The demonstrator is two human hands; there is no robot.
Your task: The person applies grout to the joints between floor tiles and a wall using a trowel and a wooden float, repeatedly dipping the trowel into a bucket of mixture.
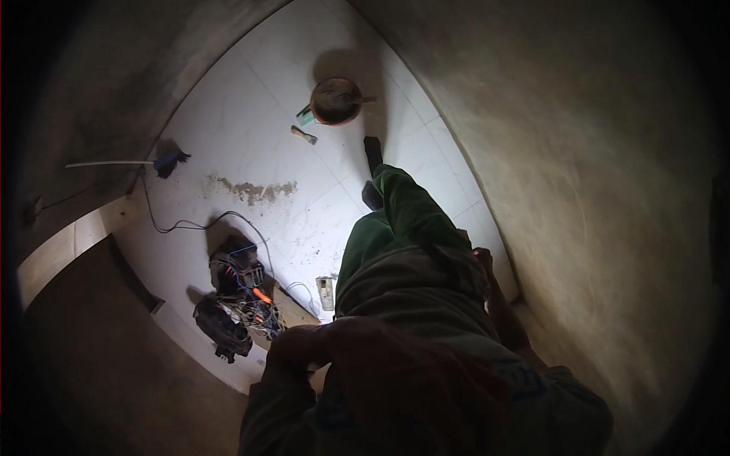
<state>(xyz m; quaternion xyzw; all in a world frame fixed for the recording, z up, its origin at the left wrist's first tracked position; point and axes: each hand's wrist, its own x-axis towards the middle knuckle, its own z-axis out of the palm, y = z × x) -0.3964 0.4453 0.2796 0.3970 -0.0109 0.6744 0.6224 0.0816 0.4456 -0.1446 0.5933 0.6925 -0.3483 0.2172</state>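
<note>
My right hand (484, 260) is beside my right hip, close to the wall, and its fingers look curled. A small brownish edge shows just ahead of it; what the hand holds is hidden by my clothes and shadow. On the other side my left arm (293, 346) is bent against my body. Its hand is dark and mostly covered, so the fingers do not show. Closest to that arm lie a tangle of cables (262, 313), a dark bag (236, 266) and a pale rectangular box (325, 292) on the white tiled floor.
Ahead, a round bucket (335, 101) of dark material has a wooden handle across its rim. Beside it lies a scraper (304, 135). A blue-headed broom (169, 163) leans at left, near a black cord (190, 224) and crumbled debris (255, 190). A wall (593, 213) rises at right.
</note>
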